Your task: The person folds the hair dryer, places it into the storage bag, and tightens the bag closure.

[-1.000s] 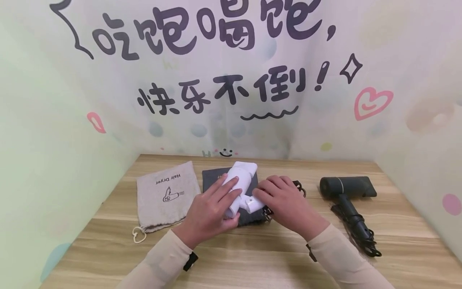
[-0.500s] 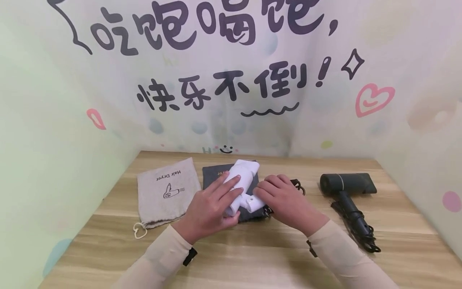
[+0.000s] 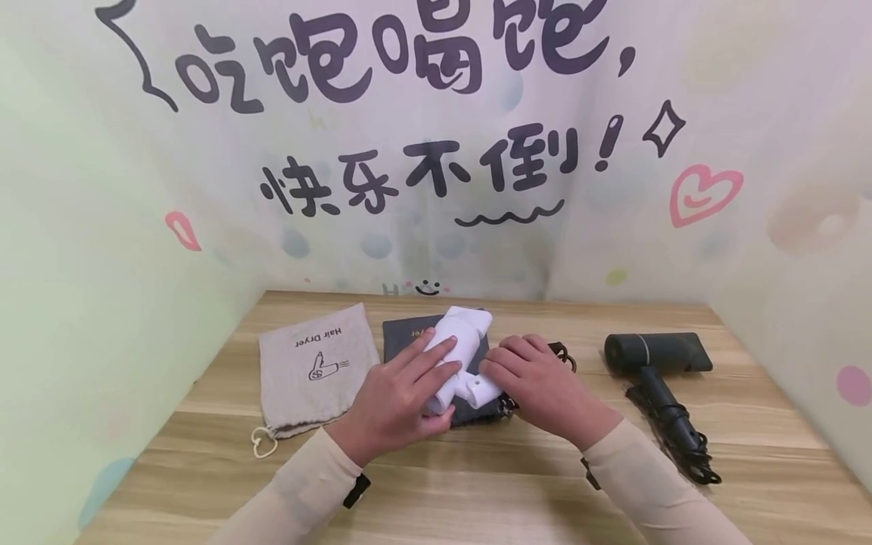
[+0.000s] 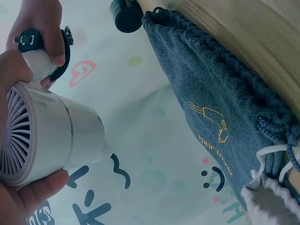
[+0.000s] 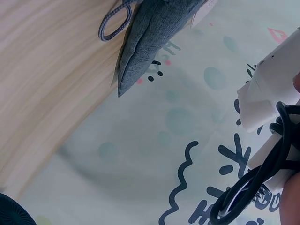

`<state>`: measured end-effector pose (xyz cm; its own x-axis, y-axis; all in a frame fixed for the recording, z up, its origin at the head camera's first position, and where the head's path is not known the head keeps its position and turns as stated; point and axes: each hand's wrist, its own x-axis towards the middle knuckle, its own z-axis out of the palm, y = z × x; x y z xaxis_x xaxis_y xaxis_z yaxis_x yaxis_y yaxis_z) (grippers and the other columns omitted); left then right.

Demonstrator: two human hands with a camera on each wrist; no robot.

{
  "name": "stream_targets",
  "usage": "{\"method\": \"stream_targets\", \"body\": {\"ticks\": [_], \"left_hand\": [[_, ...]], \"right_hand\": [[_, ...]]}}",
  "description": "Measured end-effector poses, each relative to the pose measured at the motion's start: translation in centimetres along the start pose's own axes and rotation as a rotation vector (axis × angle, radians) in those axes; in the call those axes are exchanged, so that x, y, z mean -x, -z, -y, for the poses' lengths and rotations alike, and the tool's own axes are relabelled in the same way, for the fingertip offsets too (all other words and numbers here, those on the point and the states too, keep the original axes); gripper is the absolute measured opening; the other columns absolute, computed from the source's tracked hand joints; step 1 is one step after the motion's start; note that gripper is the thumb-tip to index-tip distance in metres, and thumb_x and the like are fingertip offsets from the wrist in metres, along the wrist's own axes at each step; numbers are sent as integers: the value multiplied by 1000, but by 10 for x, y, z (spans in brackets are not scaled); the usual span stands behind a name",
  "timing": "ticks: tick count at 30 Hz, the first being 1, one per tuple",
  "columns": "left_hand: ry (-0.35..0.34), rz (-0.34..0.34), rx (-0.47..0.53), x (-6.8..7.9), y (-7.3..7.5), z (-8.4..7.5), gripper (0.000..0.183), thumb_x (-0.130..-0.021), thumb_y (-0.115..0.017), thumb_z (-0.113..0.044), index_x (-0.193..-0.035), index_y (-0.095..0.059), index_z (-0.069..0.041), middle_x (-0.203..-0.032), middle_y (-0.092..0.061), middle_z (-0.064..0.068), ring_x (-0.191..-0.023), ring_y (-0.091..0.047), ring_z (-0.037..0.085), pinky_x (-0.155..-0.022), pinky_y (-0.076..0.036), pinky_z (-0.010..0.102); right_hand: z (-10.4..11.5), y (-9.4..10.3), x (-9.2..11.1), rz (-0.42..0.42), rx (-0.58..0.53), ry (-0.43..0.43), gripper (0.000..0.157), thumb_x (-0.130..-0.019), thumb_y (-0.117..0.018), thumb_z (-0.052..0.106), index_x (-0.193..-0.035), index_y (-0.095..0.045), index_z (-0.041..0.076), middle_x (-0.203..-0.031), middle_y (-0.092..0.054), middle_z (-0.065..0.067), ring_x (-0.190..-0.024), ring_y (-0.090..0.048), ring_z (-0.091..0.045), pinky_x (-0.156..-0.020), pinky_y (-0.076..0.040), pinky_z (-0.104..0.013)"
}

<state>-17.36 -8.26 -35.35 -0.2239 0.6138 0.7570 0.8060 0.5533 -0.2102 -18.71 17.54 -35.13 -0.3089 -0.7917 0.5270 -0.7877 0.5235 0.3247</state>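
Currently, white hair dryer (image 3: 463, 333): in both hands, in front of the dark bag; seems lifted off the table, nozzle (image 3: 471, 317) away from the person.
Left hand (image 3: 395, 397): wrapped on the dryer by its vented rear (image 4: 18, 136), fingers over the top, thumb on the near side.
Right hand (image 3: 538, 382): gripping the handle (image 3: 481, 390); black cord (image 5: 271, 166) looped beside it, can't tell if pinched too.
Change: nearly none vs earlier head pictures; same grips, dryer sits a touch further right.
Meaning: my read, handling is steady, nothing released.
Dark bag (image 4: 211, 70): flat on table, "Hair Dryer" print.
Beige bag (image 3: 313, 409): flat, left of the dark one, similar print.
Black hair dryer (image 3: 657, 353): lying right, well apart from hands, wire (image 3: 702, 469) bundled.
Table (image 3: 477, 484): wood grain.
Backdrop (image 3: 422, 250): lettered, behind everything.
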Motion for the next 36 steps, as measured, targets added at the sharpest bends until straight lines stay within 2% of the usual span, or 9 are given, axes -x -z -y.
{"method": "stream_targets", "body": {"ticks": [7, 13, 21, 30, 36], "left_hand": [[-34, -28, -7, -2, 1, 1, 54, -65, -83, -28, -112, -70, -6, -126, -66, 12, -118, -61, 36, -73, -59, 38], [-42, -2, -12, -2, 2, 1, 53, -65, -83, -32, -111, -71, -8, -125, -67, 12, -118, -61, 35, -78, -58, 37], [-11, 36, 15, -4, 6, -2, 51, -67, -84, -29, -111, -72, -9, -128, -65, 11, -124, -57, 34, -81, -57, 36], [-32, 20, 33, -4, 5, -1, 50, -67, -82, -29, -111, -72, -8, -128, -65, 12, -123, -58, 35, -82, -57, 37], [-37, 20, 39, -1, 6, 0, 50, -65, -83, -28, -110, -72, -8, -128, -65, 11, -123, -58, 35, -86, -55, 37]], "right_hand": [[0, 2, 0, -12, -2, 15, 54, -64, -82, -4, -111, -59, 9, -109, -61, -2, -103, -54, -26, -85, -45, -42], [2, 1, 3, -26, -18, 15, 55, -62, -80, -5, -111, -58, 8, -109, -60, -3, -102, -54, -26, -86, -45, -42], [3, 5, 2, -30, 8, 33, 52, -64, -80, -4, -111, -59, 8, -110, -61, -2, -104, -54, -26, -89, -44, -42], [2, 2, 3, -51, 2, 56, 59, -58, -86, -2, -110, -60, 7, -109, -62, -3, -102, -55, -26, -87, -45, -42], [4, 0, 1, -45, -12, 68, 55, -63, -84, -2, -111, -60, 8, -109, -61, -2, -103, -54, -25, -89, -44, -41]]}}
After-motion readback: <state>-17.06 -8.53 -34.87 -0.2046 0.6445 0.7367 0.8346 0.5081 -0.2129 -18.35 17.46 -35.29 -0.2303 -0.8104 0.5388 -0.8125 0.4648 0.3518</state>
